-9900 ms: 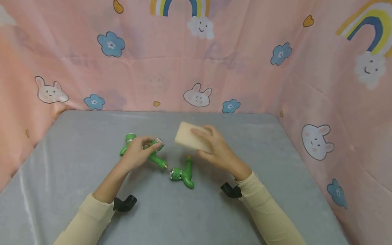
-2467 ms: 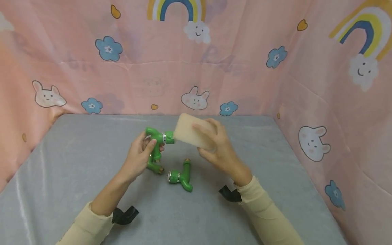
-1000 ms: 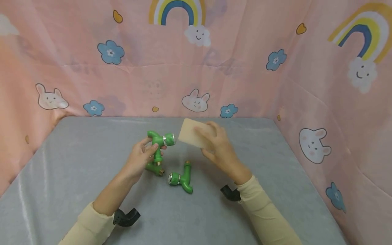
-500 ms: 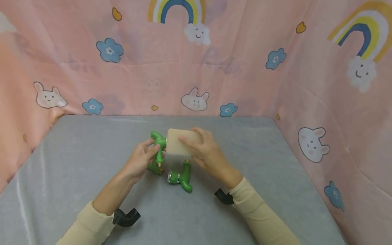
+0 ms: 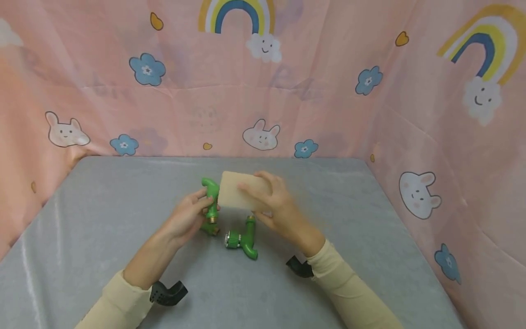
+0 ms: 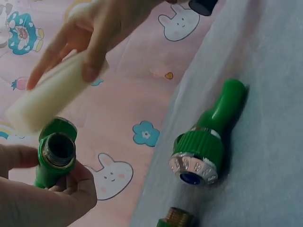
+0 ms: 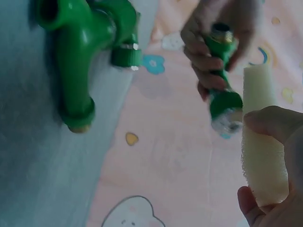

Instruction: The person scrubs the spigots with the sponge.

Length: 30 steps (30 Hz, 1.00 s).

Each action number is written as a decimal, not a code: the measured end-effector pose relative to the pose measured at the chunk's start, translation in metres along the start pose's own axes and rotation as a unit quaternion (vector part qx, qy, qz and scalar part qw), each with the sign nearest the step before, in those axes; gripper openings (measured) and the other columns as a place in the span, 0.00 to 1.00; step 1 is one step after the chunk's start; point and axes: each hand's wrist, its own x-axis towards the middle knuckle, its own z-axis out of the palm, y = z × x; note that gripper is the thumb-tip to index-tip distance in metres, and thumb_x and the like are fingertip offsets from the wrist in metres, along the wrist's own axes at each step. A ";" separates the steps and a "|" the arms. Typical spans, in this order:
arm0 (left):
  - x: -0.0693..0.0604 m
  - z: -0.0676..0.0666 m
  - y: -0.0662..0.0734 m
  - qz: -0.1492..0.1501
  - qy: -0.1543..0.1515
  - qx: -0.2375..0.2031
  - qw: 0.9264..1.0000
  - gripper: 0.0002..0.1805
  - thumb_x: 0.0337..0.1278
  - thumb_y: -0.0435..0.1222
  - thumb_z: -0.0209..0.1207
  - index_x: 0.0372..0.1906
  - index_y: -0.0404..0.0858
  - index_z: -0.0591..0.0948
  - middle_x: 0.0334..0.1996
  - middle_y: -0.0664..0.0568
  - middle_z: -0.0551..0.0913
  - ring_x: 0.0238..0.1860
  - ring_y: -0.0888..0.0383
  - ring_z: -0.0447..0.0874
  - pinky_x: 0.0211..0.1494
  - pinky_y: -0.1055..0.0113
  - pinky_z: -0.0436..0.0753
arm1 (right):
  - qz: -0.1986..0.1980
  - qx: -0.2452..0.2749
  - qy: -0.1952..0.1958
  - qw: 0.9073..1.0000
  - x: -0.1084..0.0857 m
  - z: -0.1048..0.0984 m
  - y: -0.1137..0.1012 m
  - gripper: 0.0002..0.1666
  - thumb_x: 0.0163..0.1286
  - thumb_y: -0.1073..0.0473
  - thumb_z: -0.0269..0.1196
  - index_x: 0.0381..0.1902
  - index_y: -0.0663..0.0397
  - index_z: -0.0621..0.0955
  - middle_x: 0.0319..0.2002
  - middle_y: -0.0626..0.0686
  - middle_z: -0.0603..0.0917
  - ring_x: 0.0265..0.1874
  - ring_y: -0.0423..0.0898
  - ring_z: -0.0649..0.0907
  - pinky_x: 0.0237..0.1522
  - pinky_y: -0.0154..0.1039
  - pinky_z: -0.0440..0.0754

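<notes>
My left hand (image 5: 186,214) grips a green tap (image 5: 212,194) above the table, thumb on its body. The tap's threaded brass end points down in the head view and faces the camera in the left wrist view. My right hand (image 5: 283,208) holds a cream sponge block (image 5: 234,189) between thumb and fingers. In the head view the sponge covers the tap's ribbed knob (image 7: 225,105), which shows beside the sponge in the right wrist view. A second green tap (image 5: 248,240) lies on the table nearer me. Another tap (image 5: 209,228) lies partly hidden behind my left hand.
A grey cloth (image 5: 230,292) covers the table. A pink patterned curtain (image 5: 185,109) hangs behind it and along both sides. Black angled pieces (image 5: 169,293) stick out at both sleeve cuffs.
Since 9.9 s ago, my left hand has lifted a tap off the table and turned it. Over the last second, the sponge has moved left across the tap's knob.
</notes>
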 end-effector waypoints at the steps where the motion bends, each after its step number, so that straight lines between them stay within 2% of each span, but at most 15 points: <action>1: 0.000 0.001 -0.001 -0.002 -0.009 -0.005 1.000 0.28 0.77 0.32 0.43 0.76 0.29 0.58 0.35 0.60 0.77 0.36 0.64 0.74 0.45 0.67 0.78 | -0.006 -0.001 -0.007 1.000 0.000 0.002 -0.002 0.41 0.53 0.69 0.76 0.66 0.43 0.78 0.64 0.64 0.71 0.62 0.64 0.73 0.56 0.58 0.83; 3: 0.000 0.002 -0.001 -0.005 -0.020 -0.016 1.000 0.30 0.75 0.31 0.46 0.76 0.29 0.57 0.31 0.62 0.78 0.33 0.65 0.74 0.45 0.66 0.77 | -0.009 -0.007 -0.014 1.000 0.000 0.006 -0.005 0.42 0.53 0.69 0.76 0.66 0.42 0.78 0.65 0.64 0.71 0.63 0.64 0.72 0.57 0.58 0.83; 6: 0.000 0.001 -0.001 -0.008 -0.023 -0.026 0.999 0.29 0.76 0.32 0.48 0.76 0.29 0.57 0.32 0.64 0.80 0.33 0.66 0.75 0.45 0.68 0.76 | -0.005 -0.019 -0.011 1.000 0.000 0.007 -0.003 0.42 0.53 0.71 0.77 0.64 0.41 0.80 0.64 0.63 0.71 0.63 0.63 0.72 0.58 0.58 0.82; 12: -0.001 -0.004 0.000 -0.021 -0.009 -0.039 0.999 0.30 0.77 0.36 0.51 0.77 0.32 0.59 0.36 0.62 0.83 0.39 0.67 0.82 0.50 0.72 0.80 | 0.011 -0.040 0.021 0.999 -0.001 -0.001 0.012 0.41 0.50 0.75 0.75 0.62 0.43 0.82 0.61 0.65 0.73 0.62 0.64 0.73 0.61 0.59 0.80; 17: -0.001 -0.004 -0.001 -0.021 0.009 -0.063 0.998 0.33 0.76 0.34 0.52 0.77 0.29 0.57 0.36 0.63 0.85 0.40 0.68 0.85 0.52 0.76 0.83 | 0.042 -0.032 0.044 0.998 -0.003 -0.012 0.018 0.41 0.51 0.73 0.75 0.63 0.44 0.81 0.62 0.66 0.72 0.62 0.66 0.72 0.58 0.61 0.80; 19: 0.000 -0.003 -0.002 -0.020 0.012 -0.076 0.997 0.33 0.76 0.33 0.52 0.77 0.27 0.56 0.37 0.62 0.87 0.40 0.69 0.87 0.51 0.76 0.84 | 0.027 -0.032 0.052 0.998 -0.002 -0.011 0.014 0.40 0.51 0.72 0.75 0.63 0.44 0.81 0.62 0.66 0.72 0.62 0.66 0.73 0.57 0.61 0.81; 24: 0.002 0.002 -0.006 -0.022 0.016 -0.092 0.995 0.29 0.77 0.32 0.50 0.74 0.22 0.59 0.35 0.61 0.89 0.38 0.68 0.88 0.44 0.77 0.85 | -0.042 -0.046 0.053 0.997 0.001 0.003 -0.002 0.38 0.50 0.70 0.77 0.61 0.44 0.82 0.62 0.65 0.73 0.61 0.64 0.73 0.57 0.59 0.81; 26: 0.002 0.003 -0.005 -0.028 0.020 -0.093 0.995 0.29 0.77 0.32 0.50 0.73 0.22 0.60 0.35 0.62 0.90 0.38 0.68 0.89 0.43 0.77 0.85 | -0.048 -0.048 0.040 0.997 0.001 0.006 -0.004 0.39 0.51 0.71 0.77 0.62 0.43 0.82 0.62 0.64 0.72 0.62 0.63 0.72 0.57 0.59 0.82; 30: 0.000 0.002 -0.003 -0.031 0.020 -0.101 0.994 0.29 0.78 0.33 0.49 0.73 0.21 0.60 0.34 0.59 0.90 0.36 0.69 0.89 0.45 0.77 0.85 | -0.028 -0.040 0.029 0.998 0.000 0.004 -0.001 0.40 0.51 0.73 0.75 0.61 0.43 0.82 0.63 0.64 0.72 0.62 0.64 0.72 0.58 0.59 0.81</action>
